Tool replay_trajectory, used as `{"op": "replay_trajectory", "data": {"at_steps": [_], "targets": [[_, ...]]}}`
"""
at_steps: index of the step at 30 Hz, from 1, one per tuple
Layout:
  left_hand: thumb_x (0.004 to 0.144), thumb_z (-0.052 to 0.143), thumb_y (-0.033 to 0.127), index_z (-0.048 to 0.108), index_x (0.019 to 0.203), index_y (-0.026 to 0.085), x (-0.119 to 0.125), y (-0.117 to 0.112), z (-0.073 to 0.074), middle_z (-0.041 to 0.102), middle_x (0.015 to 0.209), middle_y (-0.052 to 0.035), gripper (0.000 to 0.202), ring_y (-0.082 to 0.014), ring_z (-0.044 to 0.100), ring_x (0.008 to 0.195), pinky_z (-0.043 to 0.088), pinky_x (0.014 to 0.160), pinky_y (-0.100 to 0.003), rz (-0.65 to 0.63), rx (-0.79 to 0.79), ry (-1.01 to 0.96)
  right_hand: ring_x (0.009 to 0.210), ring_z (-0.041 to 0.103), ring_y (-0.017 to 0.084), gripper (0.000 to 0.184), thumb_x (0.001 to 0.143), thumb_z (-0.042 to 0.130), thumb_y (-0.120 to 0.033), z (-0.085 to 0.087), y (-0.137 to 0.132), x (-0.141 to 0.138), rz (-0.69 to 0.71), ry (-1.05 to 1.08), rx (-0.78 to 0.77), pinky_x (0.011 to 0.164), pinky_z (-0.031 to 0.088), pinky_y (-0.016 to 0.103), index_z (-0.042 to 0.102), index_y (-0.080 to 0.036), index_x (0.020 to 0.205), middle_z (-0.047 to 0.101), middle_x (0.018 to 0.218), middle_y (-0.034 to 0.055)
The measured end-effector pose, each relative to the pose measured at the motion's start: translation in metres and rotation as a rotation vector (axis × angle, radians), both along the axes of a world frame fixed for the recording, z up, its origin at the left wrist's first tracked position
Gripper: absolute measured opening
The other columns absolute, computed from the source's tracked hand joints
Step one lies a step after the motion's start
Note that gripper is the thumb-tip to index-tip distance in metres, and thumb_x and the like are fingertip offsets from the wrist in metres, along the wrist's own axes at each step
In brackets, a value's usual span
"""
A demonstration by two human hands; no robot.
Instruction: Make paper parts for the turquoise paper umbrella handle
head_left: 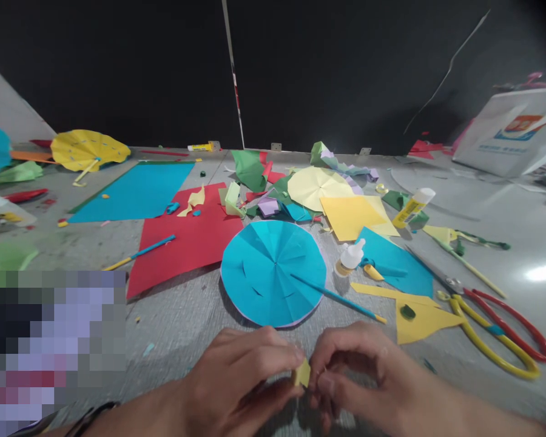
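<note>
At the near edge of the table, my left hand (pixel 243 373) pinches a small folded piece of yellow paper (pixel 302 372) between thumb and fingers. My right hand (pixel 361 370) is close beside it, thumb and fingertips pressed together; what they hold, if anything, is hidden. Just beyond both hands lies a round, creased blue paper disc (pixel 259 261) with a few slits. A thin blue paper stick (pixel 346 298) with a yellow tip rests across its right side. A small white-capped glue bottle (pixel 351 258) stands upright to the disc's right.
Scissors (pixel 495 331) with red and yellow handles lie at right, near yellow scraps (pixel 421 328). A glue stick (pixel 414 207) stands farther back. Red paper (pixel 177 255) and blue paper (pixel 136 191) lie left. Crumpled scraps (pixel 250 173) line the back; a white bag (pixel 512 133) sits far right.
</note>
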State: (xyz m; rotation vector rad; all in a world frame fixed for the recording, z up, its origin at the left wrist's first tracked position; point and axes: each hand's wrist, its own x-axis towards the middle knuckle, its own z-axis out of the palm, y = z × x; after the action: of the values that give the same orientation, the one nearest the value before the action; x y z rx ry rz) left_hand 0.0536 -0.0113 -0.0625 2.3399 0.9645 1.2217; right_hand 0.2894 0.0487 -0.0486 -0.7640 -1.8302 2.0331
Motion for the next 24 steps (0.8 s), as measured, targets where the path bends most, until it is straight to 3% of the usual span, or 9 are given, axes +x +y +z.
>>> {"op": "replay_trajectory", "data": {"at_steps": [4, 10, 16, 24], "targets": [[0.108, 0.058, 0.027, 0.059, 0.119, 0.022, 0.002, 0.002, -0.002, 0.081, 0.095, -0.0021, 0.013, -0.0135, 0.077, 0.081, 0.057, 0.071, -0.021, 0.02, 0.015, -0.018, 0.085, 0.071, 0.018, 0.025, 0.102, 0.066, -0.036, 0.001, 0.003, 0.003, -0.015, 0.014, 0.163, 0.081, 0.058, 0.03, 0.071, -0.015, 0.091, 0.076, 0.091, 0.0103], [0.106, 0.061, 0.023, 0.059, 0.121, 0.021, 0.004, 0.004, -0.002, 0.081, 0.097, -0.0025, 0.014, -0.0127, 0.076, 0.082, 0.056, 0.072, -0.02, -0.009, 0.002, -0.046, 0.095, 0.071, 0.021, 0.019, 0.104, 0.061, -0.027, 0.006, 0.005, 0.007, 0.011, 0.079, 0.183, 0.089, 0.057, 0.035, 0.068, -0.015, 0.09, 0.074, 0.102, 0.0137], [0.108, 0.059, 0.026, 0.057, 0.12, 0.022, 0.002, 0.002, -0.004, 0.08, 0.097, -0.002, 0.013, -0.0128, 0.076, 0.083, 0.055, 0.073, -0.021, 0.005, -0.004, -0.023, 0.092, 0.069, 0.022, 0.021, 0.103, 0.061, -0.032, 0.011, 0.008, 0.005, 0.037, 0.073, 0.205, 0.086, 0.057, 0.038, 0.068, -0.015, 0.092, 0.073, 0.1, 0.0143], [0.107, 0.06, 0.026, 0.057, 0.121, 0.022, 0.002, 0.001, -0.01, 0.079, 0.095, -0.0026, 0.015, -0.0147, 0.077, 0.082, 0.054, 0.071, -0.024, -0.038, -0.016, -0.019, 0.092, 0.07, 0.021, 0.011, 0.095, 0.068, -0.026, 0.012, 0.005, 0.005, 0.087, -0.025, 0.309, 0.083, 0.058, 0.033, 0.071, -0.016, 0.093, 0.075, 0.098, 0.0111]]}}
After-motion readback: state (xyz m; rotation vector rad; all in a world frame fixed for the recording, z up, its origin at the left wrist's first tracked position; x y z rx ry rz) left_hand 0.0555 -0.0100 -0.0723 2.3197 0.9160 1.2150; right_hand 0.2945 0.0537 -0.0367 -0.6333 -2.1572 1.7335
